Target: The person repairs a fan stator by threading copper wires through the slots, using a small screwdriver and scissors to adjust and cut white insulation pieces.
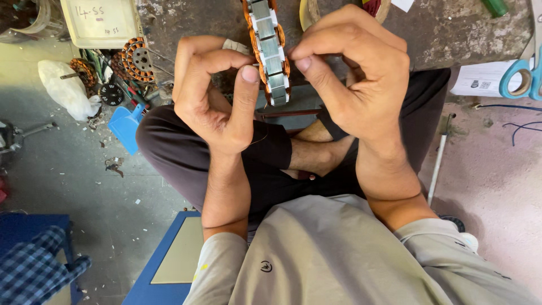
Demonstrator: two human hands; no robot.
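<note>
Far left on the floor: white crumpled bag (65, 87), then a blue dustpan (125, 127), w/ a spare copper-wound stator (137, 57) lying flat just above it among loose bits. A cream plastic lid (101, 21) sits at top left.

My left hand (217, 96) comes up from the lower middle, forearm near vertical, wrist bent back a little, palm toward me. Fingers are curled over into a loose hook, thumb up and tipped right, its nail facing me. Thumb tip sits right at the left edge of the stator (269, 48). Hand is mostly closed, not a tight fist; thumb and forefinger look pinched on smth very thin at that edge, can't tell what. A hair-thin wire seems to trail down past my wrist, too fine to be sure.

The stator stands on edge btwn both hands, at top centre, against the rough stone bench (451, 34). I see its rim: grey steel teeth, white slot liners, copper windings either side.

My right hand (358, 79) comes in from lower right, forearm angled up-left, wrist flexed so knuckles arch over. Fingers curled in, forefinger tip touching the stator's right edge opposite my left thumb. Mostly closed too; whether it actually grips anything, can't tell.

Below, my crossed legs in dark trousers. Far right: blue-handled scissors (522, 76) on a paper sheet (480, 79).
</note>
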